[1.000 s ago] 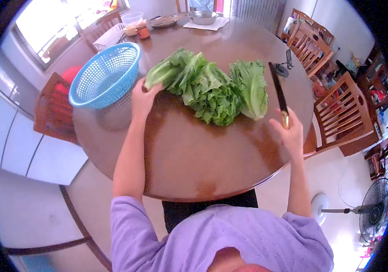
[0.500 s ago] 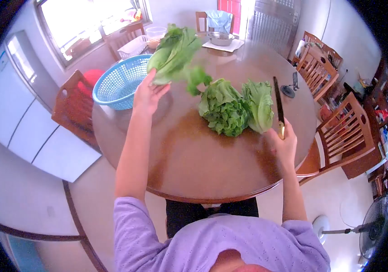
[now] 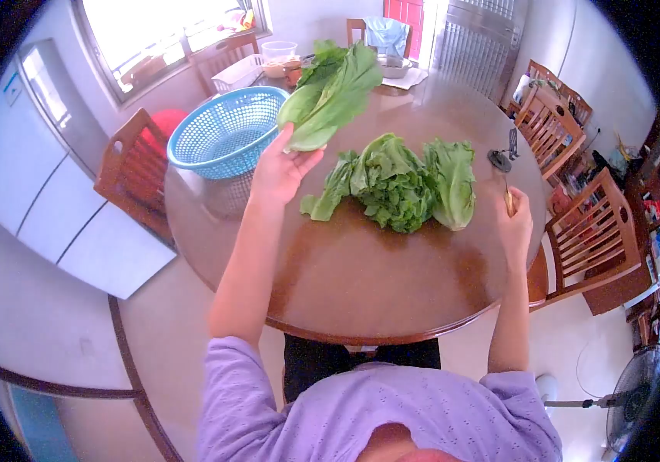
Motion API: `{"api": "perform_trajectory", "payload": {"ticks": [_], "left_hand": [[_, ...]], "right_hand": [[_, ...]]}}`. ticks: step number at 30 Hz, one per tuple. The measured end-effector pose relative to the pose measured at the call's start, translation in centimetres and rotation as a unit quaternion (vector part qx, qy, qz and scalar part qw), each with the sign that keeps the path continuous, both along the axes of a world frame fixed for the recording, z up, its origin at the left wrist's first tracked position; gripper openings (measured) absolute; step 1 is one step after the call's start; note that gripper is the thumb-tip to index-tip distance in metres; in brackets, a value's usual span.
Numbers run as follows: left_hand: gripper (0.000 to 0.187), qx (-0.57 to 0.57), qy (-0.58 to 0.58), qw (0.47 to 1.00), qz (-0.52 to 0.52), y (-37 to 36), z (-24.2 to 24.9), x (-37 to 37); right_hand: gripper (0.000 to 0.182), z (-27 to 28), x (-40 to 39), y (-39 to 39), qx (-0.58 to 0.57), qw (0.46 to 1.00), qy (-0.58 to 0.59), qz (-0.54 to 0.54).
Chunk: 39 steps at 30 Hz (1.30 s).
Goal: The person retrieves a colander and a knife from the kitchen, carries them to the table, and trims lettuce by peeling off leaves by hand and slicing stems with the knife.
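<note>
My left hand (image 3: pixel 285 165) grips the base of a green lettuce head (image 3: pixel 328 100), raised above the table beside the blue perforated basket (image 3: pixel 226 132). On the round brown table (image 3: pixel 361 285), a bunch of dark leafy greens (image 3: pixel 397 185) lies at the centre, with a loose leaf at its left. Touching the bunch on its right is another lettuce head (image 3: pixel 451 185). Over the table's right side, my right hand (image 3: pixel 515 219) is closed around the yellowish handle of a knife (image 3: pixel 509 202); its blade is thin and hard to make out from this angle.
A black stand (image 3: pixel 501 159) is on the table's right side. At the back are a white basket (image 3: pixel 239 73), a clear container (image 3: pixel 278 52) and a metal bowl (image 3: pixel 394 68). Wooden chairs (image 3: pixel 596 235) surround the table. A fan (image 3: pixel 634 396) stands at lower right.
The view has shifted slightly. My left hand and its lettuce have moved right. A loose leaf now rests left of the bunch. My right hand has moved away from the right lettuce, with the knife turned.
</note>
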<state>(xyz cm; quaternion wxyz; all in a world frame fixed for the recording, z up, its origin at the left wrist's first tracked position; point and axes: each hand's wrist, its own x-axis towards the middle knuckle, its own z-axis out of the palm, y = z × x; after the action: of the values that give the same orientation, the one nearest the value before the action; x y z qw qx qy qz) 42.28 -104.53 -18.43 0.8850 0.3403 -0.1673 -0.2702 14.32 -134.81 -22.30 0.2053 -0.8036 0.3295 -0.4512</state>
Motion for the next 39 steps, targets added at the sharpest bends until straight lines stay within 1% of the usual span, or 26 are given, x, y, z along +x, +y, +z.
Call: {"api": "perform_trajectory", "payload": {"ticks": [1, 4, 7, 8, 10, 14, 19, 20, 22, 24, 25, 26, 28, 30, 33, 36, 39], "left_hand": [[0.048, -0.008, 0.001, 1.0, -0.008, -0.1, 0.0, -0.1], [0.048, -0.046, 0.011, 0.998, -0.041, -0.8, 0.1, 0.1], [0.048, -0.068, 0.031, 0.996, -0.046, -1.6, -0.2, 0.1], [0.047, -0.072, 0.038, 0.996, -0.043, -1.9, -0.3, 0.2], [0.047, -0.099, 0.029, 0.992, -0.069, -2.2, -0.9, 0.1], [0.047, -0.134, 0.03, 0.987, -0.08, -2.6, -2.1, -0.3], [0.048, -0.138, 0.03, 0.986, -0.092, -1.9, -2.8, -0.4], [0.048, -0.14, 0.024, 0.985, -0.094, -1.8, -2.9, -0.5], [0.049, -0.136, 0.003, 0.986, -0.095, -2.0, -3.0, -0.8], [0.052, -0.133, -0.014, 0.986, -0.102, -2.4, -3.8, -0.3], [0.051, -0.125, -0.026, 0.987, -0.094, -2.5, -3.8, -0.6], [0.05, -0.117, -0.036, 0.989, -0.087, -2.7, -3.8, -1.0], [0.047, -0.11, -0.044, 0.99, -0.074, -3.0, -3.8, -1.7], [0.043, -0.113, -0.039, 0.991, -0.06, -3.2, -3.8, -2.2], [0.044, -0.118, -0.055, 0.99, -0.057, -3.4, -3.9, -2.7], [0.046, -0.104, -0.063, 0.991, -0.059, -3.4, -3.7, -3.1], [0.051, -0.097, -0.081, 0.991, -0.04, -3.5, -3.5, -3.3]], "right_hand": [[0.038, -0.7, -0.5, -1.1, -0.043, 0.998, 0.038, -0.041], [0.038, -3.0, -1.8, -4.6, -0.048, 0.985, 0.148, -0.074], [0.037, -3.8, -1.8, -5.7, -0.065, 0.971, 0.214, -0.08], [0.037, -4.3, -1.8, -6.3, -0.088, 0.971, 0.214, -0.064], [0.037, -5.5, -1.4, -7.6, -0.132, 0.967, 0.214, -0.03], [0.038, -5.5, -0.2, -8.2, -0.16, 0.964, 0.215, 0.001], [0.038, -5.5, 1.2, -9.2, -0.198, 0.955, 0.218, 0.035], [0.038, -5.0, 1.8, -9.1, -0.221, 0.953, 0.203, 0.029], [0.036, -1.7, 3.3, -7.9, -0.272, 0.947, 0.171, 0.017], [0.031, 3.2, 5.9, -3.9, -0.199, 0.973, 0.062, 0.095], [0.03, 6.1, 6.9, -0.7, -0.097, 0.979, 0.031, 0.178], [0.029, 8.3, 7.9, 2.3, 0.007, 0.966, 0.001, 0.259], [0.028, 9.7, 10.5, 5.8, -0.028, 0.924, -0.021, 0.382], [0.031, 10.1, 13.2, 9.2, -0.023, 0.9, -0.051, 0.432], [0.033, 9.8, 17.7, 11.3, 0.068, 0.88, -0.132, 0.452], [0.036, 9.7, 19.6, 12.0, 0.113, 0.88, -0.165, 0.431], [0.039, 9.4, 20.1, 12.2, 0.071, 0.89, -0.174, 0.415]]}}
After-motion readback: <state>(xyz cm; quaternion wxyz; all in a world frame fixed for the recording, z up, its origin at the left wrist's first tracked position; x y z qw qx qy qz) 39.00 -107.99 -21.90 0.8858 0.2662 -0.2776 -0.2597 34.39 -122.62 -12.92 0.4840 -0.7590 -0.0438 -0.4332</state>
